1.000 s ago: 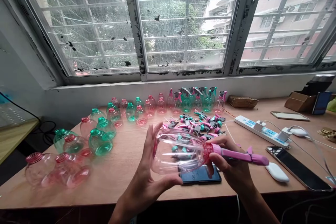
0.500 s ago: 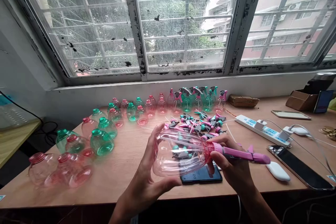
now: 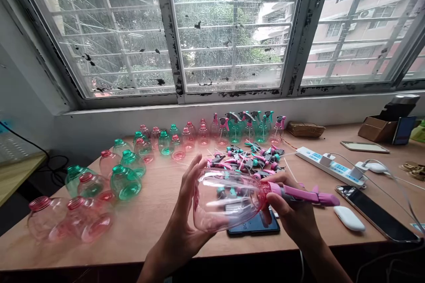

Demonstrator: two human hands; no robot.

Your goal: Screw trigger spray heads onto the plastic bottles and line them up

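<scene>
A clear pink spray bottle [image 3: 226, 199] lies sideways in the air between my hands, its base to the left. My left hand [image 3: 182, 216] cups the base end, thumb underneath and fingers up behind it. At the neck, my right hand [image 3: 292, 208] grips the collar of the pink and grey spray head [image 3: 305, 194], which sits on the bottle's mouth and points right. Below the bottle a phone [image 3: 254, 225] lies on the table, partly covered. Behind it spreads a heap of loose spray heads [image 3: 252, 159] in pink, green and grey.
Open pink and green bottles, such as a green one [image 3: 126, 183], line the table's left and back. Several bottles with spray heads [image 3: 235, 128] stand by the wall. To the right lie a power strip [image 3: 332, 166], a white case [image 3: 349, 218] and a dark phone [image 3: 376, 212].
The bottle has turned slightly about its length, and my left thumb has slid back underneath it. My right hand keeps its grip at the neck. The view has shifted slightly.
</scene>
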